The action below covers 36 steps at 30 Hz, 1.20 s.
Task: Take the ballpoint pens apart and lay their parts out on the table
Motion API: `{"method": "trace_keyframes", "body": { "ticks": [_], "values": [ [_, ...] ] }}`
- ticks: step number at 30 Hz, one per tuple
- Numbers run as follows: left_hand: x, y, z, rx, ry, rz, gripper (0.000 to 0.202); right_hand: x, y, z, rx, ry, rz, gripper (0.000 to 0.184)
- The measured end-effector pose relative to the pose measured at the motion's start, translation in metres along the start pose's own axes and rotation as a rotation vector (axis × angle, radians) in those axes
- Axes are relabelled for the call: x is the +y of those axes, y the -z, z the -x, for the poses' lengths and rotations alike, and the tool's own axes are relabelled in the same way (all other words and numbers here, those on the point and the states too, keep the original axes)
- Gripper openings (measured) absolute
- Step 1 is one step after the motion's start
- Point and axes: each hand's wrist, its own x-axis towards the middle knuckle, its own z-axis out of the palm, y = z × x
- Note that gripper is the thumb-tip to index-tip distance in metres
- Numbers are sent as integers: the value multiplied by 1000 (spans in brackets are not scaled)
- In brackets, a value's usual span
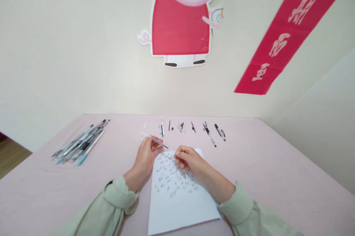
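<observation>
My left hand (146,155) is closed around a slim, dark pen or pen part (160,142) that slants down to the right, its end close to the paper's top edge. A little to the right, my right hand (191,160) is pinched with fingertips together; whatever lies between them is too small to make out. Under both hands is a stack of white paper (180,210), its upper half covered in handwritten marks. My right hand hovers over or rests on the writing; I cannot tell which.
A pile of pens (83,143) lies at the left on the pink tablecloth (257,177). Along the back runs a row of pens and pen parts, including a black pen (209,134) and a capped pen (220,131). Behind stands a wall with a cartoon cutout (180,25) and red banner (294,25).
</observation>
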Motion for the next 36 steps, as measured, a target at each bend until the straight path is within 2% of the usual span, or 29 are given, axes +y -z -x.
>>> {"method": "trace_keyframes", "body": {
  "ticks": [3,5,7,9,12,14,17,20,22,24,26,28,29,31,36],
  "values": [
    [21,10,-18,238,9,125,9,-2,-1,1,28,-29,-6,8],
    [35,17,-26,326,-50,140,9,-3,0,0,47,-44,-47,7],
    [45,19,-28,362,-106,108,8,-2,0,-1,68,-37,-112,8],
    [47,14,-21,289,-132,-3,10,-2,1,-3,86,-19,-166,10],
    [38,-2,0,19,-77,-273,26,-1,0,-3,100,24,-184,15],
    [29,-13,14,-96,-21,-421,31,1,0,-2,93,55,-145,17],
    [14,-22,27,-192,68,-492,32,5,-2,-2,49,88,16,18],
    [5,-19,27,-246,79,-522,30,10,-4,-3,-14,153,196,21],
    [6,-13,19,-244,24,-622,29,13,-4,-4,-30,180,254,21],
    [12,-4,6,-198,-104,-810,28,14,-4,-6,-13,165,259,22],
    [23,5,-11,-120,-288,-1077,27,14,-4,-6,6,137,247,21],
    [34,13,-29,-56,-369,-1418,26,15,-3,-7,3,124,252,19],
    [38,17,-37,-38,-361,-1574,25,15,-3,-7,-5,123,264,17],
    [43,21,-51,-11,-321,-1709,24,15,-3,-6,-13,122,283,16],
    [41,21,-70,57,-253,-1810,23,15,-4,-5,-19,117,284,15]
  ]
}}
